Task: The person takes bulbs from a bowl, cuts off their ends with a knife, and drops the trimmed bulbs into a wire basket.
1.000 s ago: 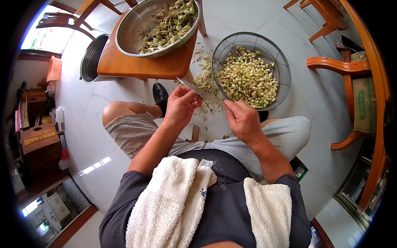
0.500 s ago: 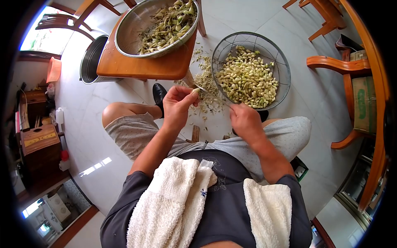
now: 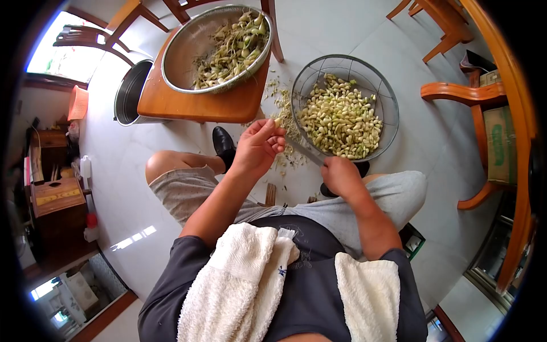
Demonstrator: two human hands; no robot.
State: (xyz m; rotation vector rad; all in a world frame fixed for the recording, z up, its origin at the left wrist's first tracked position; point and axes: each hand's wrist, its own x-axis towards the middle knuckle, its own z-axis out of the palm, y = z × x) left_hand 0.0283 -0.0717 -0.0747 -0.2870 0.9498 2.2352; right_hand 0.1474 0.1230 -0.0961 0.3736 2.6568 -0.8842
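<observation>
Since half a second ago, the slim grey metal knife [image 3: 306,152] has drawn back from the small cream-coloured bulb [image 3: 278,122], its tip now just beside the fingers of your left hand [image 3: 259,145]. Your right hand [image 3: 342,176] is wrapped around the knife's rear end. Your left thumb and forefinger pinch the bulb; its smooth, pale yellowish end pokes above the fingertips.

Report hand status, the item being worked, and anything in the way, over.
Left hand pinching small pale bulb. Right hand gripping knife, blade angled toward left hand. Scraps strewn beside wire basket; no obstruction seen between hands.
</observation>
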